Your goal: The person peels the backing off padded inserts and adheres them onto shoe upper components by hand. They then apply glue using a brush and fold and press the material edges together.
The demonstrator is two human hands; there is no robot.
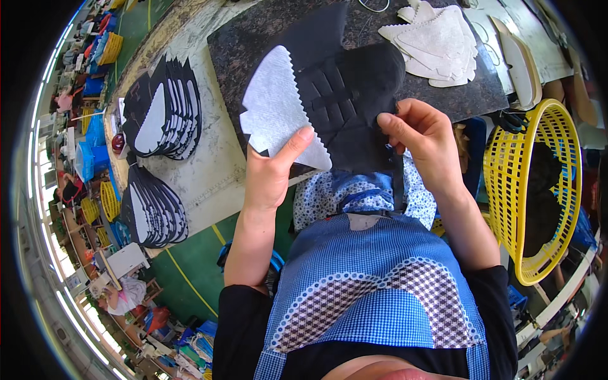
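Observation:
A flat black shoe upper piece (373,73) with several slits in its middle lies partly on the dark stone slab and reaches over its near edge. On its left part rests a white zigzag-edged lining piece (272,95). My left hand (272,171) grips the near left edge, thumb on top of the white lining, the other fingers hidden beneath. With thumb and bent fingers, my right hand (421,136) pinches the upper's right edge. Whether a smaller bit is between those fingertips I cannot make out.
Loose white lining pieces (437,44) lie on the stone slab (237,57). Two fanned stacks, an upper stack (168,111) and a lower stack (155,212), of black pieces with white linings sit on the worn table (215,171). A yellow basket (506,183) holding dark material stands right.

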